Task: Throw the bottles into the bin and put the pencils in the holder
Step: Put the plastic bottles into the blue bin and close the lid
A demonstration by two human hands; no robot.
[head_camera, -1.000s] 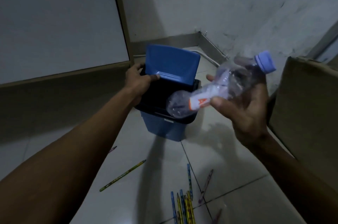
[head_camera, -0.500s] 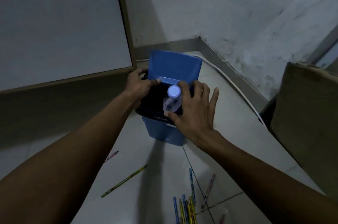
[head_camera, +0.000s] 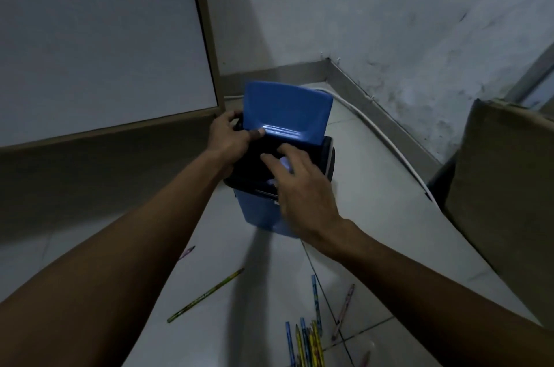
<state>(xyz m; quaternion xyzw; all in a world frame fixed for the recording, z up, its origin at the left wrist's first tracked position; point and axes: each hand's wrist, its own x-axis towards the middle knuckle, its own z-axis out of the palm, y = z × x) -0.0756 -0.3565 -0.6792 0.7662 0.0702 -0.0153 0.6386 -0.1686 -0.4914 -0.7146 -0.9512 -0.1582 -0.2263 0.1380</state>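
Note:
A blue bin (head_camera: 260, 216) with a dark rim stands on the floor near the corner. My left hand (head_camera: 229, 138) grips its blue swing lid (head_camera: 287, 110) and holds it tipped up. My right hand (head_camera: 299, 186) is over the bin mouth, thumb and fingers around a clear bottle's neck. Only the bottle's pale blue cap (head_camera: 284, 164) shows; the body is down inside the bin. Pencils lie on the floor nearer me: a green one (head_camera: 207, 296), a bunch (head_camera: 305, 342) at the bottom edge, and a pink one (head_camera: 343, 311). No holder is in view.
A framed whiteboard (head_camera: 99, 36) leans against the wall on the left. A large cardboard box (head_camera: 503, 186) stands on the right. A white cable (head_camera: 389, 141) runs along the skirting behind the bin. A short pencil (head_camera: 186, 252) lies by my left forearm.
My right hand brought the bottle from the right over the bin, stood it cap-up in the mouth and pushed it lower. My left hand kept the lid raised.

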